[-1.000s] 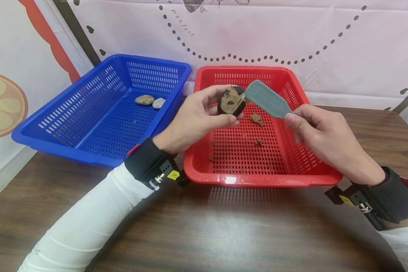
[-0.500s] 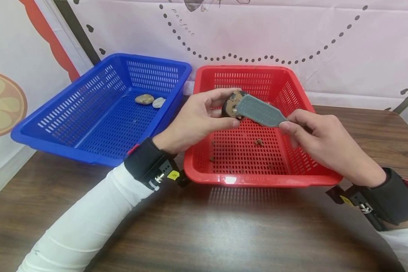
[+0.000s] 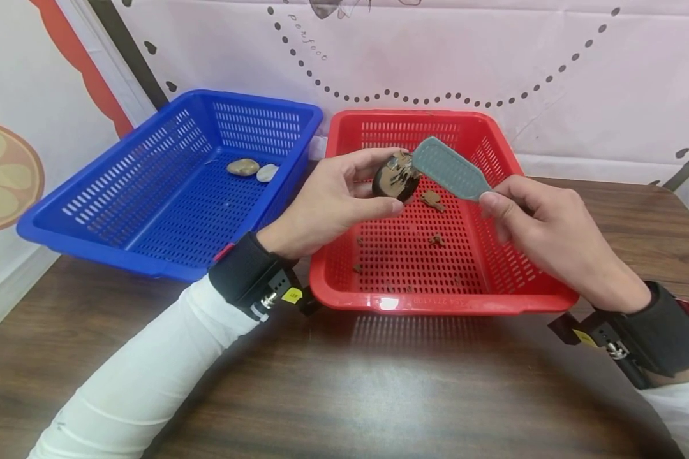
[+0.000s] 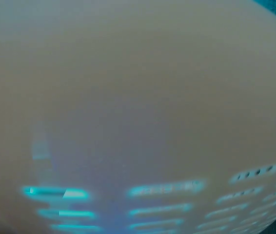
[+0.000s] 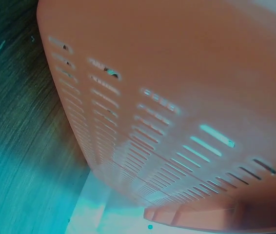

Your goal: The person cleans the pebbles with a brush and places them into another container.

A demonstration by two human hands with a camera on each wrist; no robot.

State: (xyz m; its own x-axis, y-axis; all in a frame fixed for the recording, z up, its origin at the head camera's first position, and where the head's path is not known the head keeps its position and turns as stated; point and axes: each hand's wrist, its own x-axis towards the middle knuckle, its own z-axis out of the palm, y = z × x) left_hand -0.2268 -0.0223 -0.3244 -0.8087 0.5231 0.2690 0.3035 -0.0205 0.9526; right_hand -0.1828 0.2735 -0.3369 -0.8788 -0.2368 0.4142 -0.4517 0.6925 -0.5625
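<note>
In the head view my left hand [image 3: 333, 194] grips a dark rounded stone [image 3: 392, 188] over the red basket [image 3: 444, 305]. Brown mud coats much of the stone's upper face, with dark streaks showing through. My right hand [image 3: 542, 223] pinches the narrow end of a flat grey-green paddle-shaped tool [image 3: 453, 169], possibly a brush seen from the back. The tool's broad tip is at the stone's upper right edge; whether they touch I cannot tell. Neither wrist view shows the hands; basket walls fill much of both.
A blue basket [image 3: 120, 261] stands to the left, holding a tan pebble [image 3: 243, 167] and a white pebble [image 3: 266, 173]. On the red basket's floor lie a brown mud clump [image 3: 432, 200] and smaller crumbs. Both baskets stand on a wooden table [image 3: 344, 395] before a printed cloth.
The tool swept left across the stone, then drew back up and right. More dark streaks now show through the mud. My left hand keeps holding the stone, which has turned slightly.
</note>
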